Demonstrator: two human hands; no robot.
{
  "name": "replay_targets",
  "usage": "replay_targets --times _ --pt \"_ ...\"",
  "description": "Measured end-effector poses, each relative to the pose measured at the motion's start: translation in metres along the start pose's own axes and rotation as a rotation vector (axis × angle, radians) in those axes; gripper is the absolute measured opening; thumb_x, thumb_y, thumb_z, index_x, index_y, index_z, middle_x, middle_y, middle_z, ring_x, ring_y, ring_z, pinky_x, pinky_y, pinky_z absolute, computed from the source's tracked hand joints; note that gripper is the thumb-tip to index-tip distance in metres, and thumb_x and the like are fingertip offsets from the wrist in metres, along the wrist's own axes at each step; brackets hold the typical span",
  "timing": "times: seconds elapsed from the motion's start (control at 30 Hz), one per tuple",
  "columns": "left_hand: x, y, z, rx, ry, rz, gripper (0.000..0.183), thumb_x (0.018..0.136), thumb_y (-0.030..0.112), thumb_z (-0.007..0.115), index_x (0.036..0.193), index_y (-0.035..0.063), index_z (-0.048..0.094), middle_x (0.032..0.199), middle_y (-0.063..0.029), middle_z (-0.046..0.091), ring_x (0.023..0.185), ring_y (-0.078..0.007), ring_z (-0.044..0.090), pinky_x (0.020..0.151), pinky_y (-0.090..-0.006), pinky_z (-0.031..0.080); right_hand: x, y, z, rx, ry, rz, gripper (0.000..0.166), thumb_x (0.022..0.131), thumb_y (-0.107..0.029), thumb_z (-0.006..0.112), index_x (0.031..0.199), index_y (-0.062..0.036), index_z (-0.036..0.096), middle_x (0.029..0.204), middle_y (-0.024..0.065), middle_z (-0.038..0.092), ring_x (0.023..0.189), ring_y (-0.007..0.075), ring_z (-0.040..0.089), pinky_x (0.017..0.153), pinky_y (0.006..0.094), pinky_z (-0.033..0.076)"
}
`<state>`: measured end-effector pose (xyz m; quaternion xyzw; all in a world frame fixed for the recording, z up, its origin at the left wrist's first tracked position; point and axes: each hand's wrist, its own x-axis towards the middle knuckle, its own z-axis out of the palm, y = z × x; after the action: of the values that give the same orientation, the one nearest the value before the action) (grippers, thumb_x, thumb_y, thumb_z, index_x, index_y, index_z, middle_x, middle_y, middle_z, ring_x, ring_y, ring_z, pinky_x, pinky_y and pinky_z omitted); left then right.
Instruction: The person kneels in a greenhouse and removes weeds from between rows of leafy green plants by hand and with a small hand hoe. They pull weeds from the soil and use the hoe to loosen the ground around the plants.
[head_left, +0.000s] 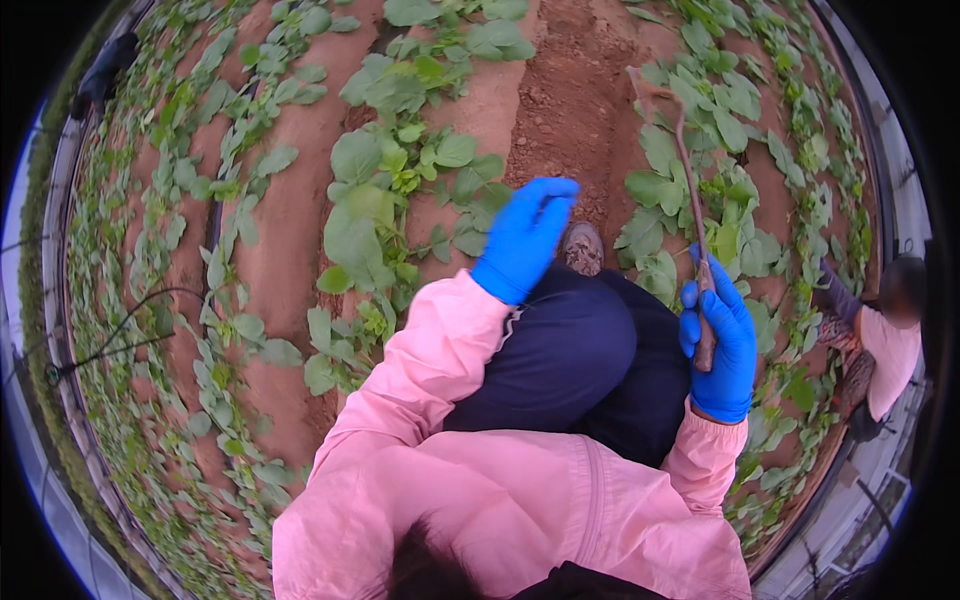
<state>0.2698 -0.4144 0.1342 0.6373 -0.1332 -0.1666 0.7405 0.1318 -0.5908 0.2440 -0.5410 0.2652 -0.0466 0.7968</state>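
Observation:
My right hand (718, 334), in a blue glove, is closed around the wooden handle of a hand hoe (691, 169). The tool's bent metal neck points away from me, and its blurred blade reaches over the leaves of the right-hand crop row (660, 187). My left hand (529, 236), also gloved in blue, hovers above my knee near the soil furrow. Its fingers are bent and nothing shows in them, though the palm side is hidden. Broad-leaved green plants (367, 232) grow just left of it.
My boot (583, 249) stands in the reddish furrow (570, 112) between two crop rows. At the right edge another person (889, 345) crouches by the plants. A dark figure (105, 71) is at the far upper left. A thin black hose or cable (127, 322) arches over the left rows.

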Motion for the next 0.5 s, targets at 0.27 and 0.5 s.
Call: replay_targets --times 0.27,0.5 --pt "0.088 -0.111 -0.081 0.397 -0.026 -0.166 0.025 0.086 0.019 0.053 0.105 0.0022 0.056 0.092 -0.0110 0.061 0.083 -0.0181 0.057 0.075 -0.0299 0.046 0.020 -0.005 0.004 0.564 0.040 0.228 0.055 0.088 -0.017 0.050 0.135 0.0012 0.029 0.095 0.0044 0.052 0.060 0.0056 0.041 0.049 0.0166 0.031" --pt "0.211 -0.132 -0.150 1.174 -0.004 -0.361 0.047 0.078 0.040 0.058 0.106 0.0019 0.055 0.099 -0.0239 0.058 0.097 -0.0376 0.055 0.083 -0.0423 0.044 0.042 -0.020 0.004 0.662 0.207 0.307 0.084 0.078 -0.021 0.064 0.141 -0.0019 0.011 0.090 0.0077 0.051 0.049 0.0111 0.046 0.041 0.0210 0.037"
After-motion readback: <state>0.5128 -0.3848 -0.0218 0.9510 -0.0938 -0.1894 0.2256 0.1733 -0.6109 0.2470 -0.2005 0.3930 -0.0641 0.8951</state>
